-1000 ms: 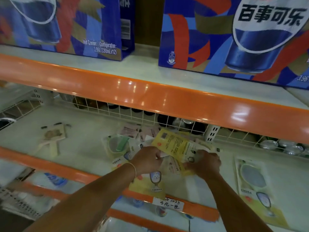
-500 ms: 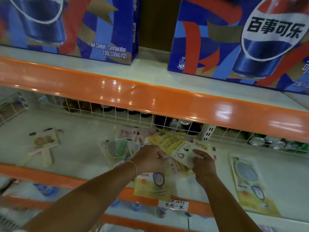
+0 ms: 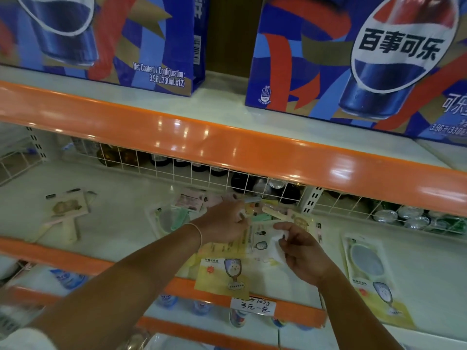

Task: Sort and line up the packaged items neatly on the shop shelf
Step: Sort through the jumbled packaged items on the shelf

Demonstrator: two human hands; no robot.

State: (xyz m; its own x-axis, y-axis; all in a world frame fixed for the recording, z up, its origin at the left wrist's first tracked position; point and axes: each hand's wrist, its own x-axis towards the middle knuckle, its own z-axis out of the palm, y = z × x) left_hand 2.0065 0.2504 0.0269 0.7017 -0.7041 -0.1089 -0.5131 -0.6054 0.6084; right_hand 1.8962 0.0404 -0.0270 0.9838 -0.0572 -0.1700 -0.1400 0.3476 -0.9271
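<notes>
Hands (image 3: 265,238) — flat yellow packets (image 3: 227,274)

Head view, looking forward and down, close over the shelf (image 3: 75,238)

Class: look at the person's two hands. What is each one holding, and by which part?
Right hand pinches a white packet by its upper edge. Left hand is on the pile; its hold cannot be told.

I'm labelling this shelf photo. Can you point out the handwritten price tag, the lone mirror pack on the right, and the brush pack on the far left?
Price tag (image 3: 253,306), head view: middle of the white label.
Mirror pack (image 3: 369,263), head view: its round mirror.
Brush pack (image 3: 67,205), head view: its printed card.
</notes>
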